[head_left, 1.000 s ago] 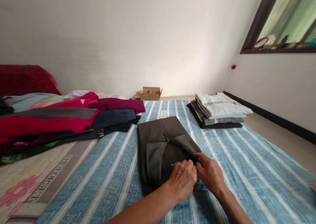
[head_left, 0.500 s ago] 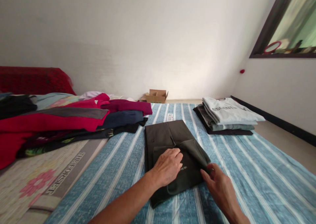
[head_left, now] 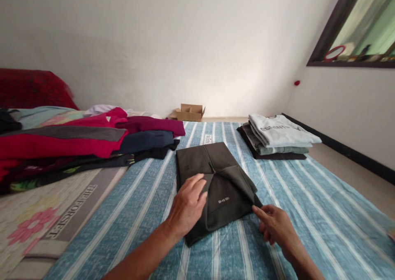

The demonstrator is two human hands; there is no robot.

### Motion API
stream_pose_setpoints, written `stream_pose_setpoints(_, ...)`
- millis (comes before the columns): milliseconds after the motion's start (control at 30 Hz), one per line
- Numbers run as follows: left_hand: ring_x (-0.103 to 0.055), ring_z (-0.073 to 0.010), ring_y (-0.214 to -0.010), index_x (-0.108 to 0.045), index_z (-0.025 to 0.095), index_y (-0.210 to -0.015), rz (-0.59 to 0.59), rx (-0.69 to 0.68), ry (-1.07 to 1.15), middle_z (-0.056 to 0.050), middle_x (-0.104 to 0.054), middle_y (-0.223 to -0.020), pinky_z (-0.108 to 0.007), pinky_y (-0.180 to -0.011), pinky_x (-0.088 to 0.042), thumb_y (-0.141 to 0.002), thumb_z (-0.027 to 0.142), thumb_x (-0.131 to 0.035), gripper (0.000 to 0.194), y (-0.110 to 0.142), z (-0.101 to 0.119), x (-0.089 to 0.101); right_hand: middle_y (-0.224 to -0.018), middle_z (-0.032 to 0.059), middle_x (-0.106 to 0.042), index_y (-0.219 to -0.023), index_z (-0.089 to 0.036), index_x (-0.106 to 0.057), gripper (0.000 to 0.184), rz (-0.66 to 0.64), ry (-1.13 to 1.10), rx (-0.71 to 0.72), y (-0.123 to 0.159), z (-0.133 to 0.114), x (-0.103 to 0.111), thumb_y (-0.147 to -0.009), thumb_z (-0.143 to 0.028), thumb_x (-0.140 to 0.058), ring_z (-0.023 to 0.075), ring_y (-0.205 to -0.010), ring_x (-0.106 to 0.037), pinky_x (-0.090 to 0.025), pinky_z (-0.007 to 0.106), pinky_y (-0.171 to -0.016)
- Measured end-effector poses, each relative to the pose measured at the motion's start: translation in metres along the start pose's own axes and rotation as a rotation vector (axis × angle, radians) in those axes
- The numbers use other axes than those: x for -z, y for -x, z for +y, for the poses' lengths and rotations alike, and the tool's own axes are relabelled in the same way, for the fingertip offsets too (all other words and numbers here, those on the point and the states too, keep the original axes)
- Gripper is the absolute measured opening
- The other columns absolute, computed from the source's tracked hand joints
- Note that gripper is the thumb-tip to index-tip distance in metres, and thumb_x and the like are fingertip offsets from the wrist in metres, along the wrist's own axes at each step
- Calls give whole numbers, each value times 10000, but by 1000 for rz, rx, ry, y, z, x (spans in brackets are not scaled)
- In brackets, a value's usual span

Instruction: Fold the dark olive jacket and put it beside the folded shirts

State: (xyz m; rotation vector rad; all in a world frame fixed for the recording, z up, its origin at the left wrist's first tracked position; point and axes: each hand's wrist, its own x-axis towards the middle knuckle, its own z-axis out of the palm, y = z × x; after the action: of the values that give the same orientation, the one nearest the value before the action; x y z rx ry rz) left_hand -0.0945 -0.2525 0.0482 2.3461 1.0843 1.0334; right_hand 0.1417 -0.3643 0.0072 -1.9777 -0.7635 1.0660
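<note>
A dark olive-grey zip jacket (head_left: 197, 158) lies folded into a rectangle in front of me. Its zipper runs down the middle, and the collar end nearest me is spread, showing darker lining with small printed figures. My left hand (head_left: 189, 204) rests over the near left part of the jacket, fingers loosely extended and holding nothing. At the near right corner, the thumb and forefinger of my right hand (head_left: 274, 224) meet the jacket's edge in a pinch, the other fingers curled below. The cloth between those fingertips is mostly hidden.
A blue striped sheet (head_left: 148, 197) covers the bed. Folded clothes (head_left: 277, 132) are stacked at the right, a light grey printed top uppermost. Loose clothes (head_left: 77, 136) are heaped at the left on a floral mat (head_left: 33, 224). A cardboard box (head_left: 189, 113) sits by the wall.
My left hand has moved left and toward me, uncovering the printed lining. My right hand stays at the near right corner, where the collar flap lies flatter. The view has shifted slightly.
</note>
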Motion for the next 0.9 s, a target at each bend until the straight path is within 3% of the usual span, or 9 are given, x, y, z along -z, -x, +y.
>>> stream_pose_setpoints(133,-529,-279,-1144,-618,191,-964,220,597,291,-91,-610,-1141,-383,-995,-413,-636,178,-716,343,29,-8,24,-468,-2,-565,-765,-147,-550,448,-163,-32,-33,7,2,2,-752,-595,-536,114,-323,-506,-290,180,-303)
stream_pose_setpoints(233,-576,-288,-1083,-582,152,-988,205,966,618,-122,-620,-1106,-385,-878,-493,-609,160,-749,414,46,-1,35,-492,5,-584,-783,-149,-539,440,-256,-104,-66,13,0,-3,-746,-587,-551,124,-343,-539,-305,174,-308)
stream_pose_setpoints(300,-591,-280,-1061,-549,142,-1037,178,1105,825,-140,-600,-1155,-383,-818,-522,-636,142,-743,446,52,7,39,-509,8,-595,-796,-153,-523,428,-295,-169,-82,17,-2,-9,-740,-576,-561,130,-352,-549,-315,176,-310)
stream_pose_setpoints(433,-616,-251,-1001,-528,135,-1057,165,1206,957,-140,-592,-1167,-346,-734,-542,-638,88,-742,473,53,14,41,-522,12,-603,-826,-155,-503,405,-317,-276,-109,24,-5,-22,-728,-541,-580,139,-359,-557,-337,184,-315)
stream_pose_setpoints(600,-650,-180,-730,-554,127,-896,53,1227,1017,-81,-667,-874,-251,-569,-497,-623,147,-766,346,50,13,38,-523,16,-602,-818,-151,-496,393,-301,-307,-109,26,-5,-28,-726,-521,-590,137,-357,-552,-341,185,-313)
stream_pose_setpoints(733,-569,-110,-481,-514,150,-700,-56,1249,1086,4,-601,-604,-182,-415,-382,-583,289,-816,352,48,19,23,-557,24,-612,-805,-147,-500,399,-324,-331,-103,28,-5,-31,-720,-523,-606,134,-366,-558,-347,185,-310)
stream_pose_setpoints(900,-591,-124,-454,-520,149,-702,15,1350,1153,21,-573,-558,-149,-338,-319,-602,267,-811,330,40,29,0,-646,61,-643,-844,-140,-499,464,-332,-420,-106,34,-5,-38,-696,-555,-645,157,-418,-595,-367,194,-316)
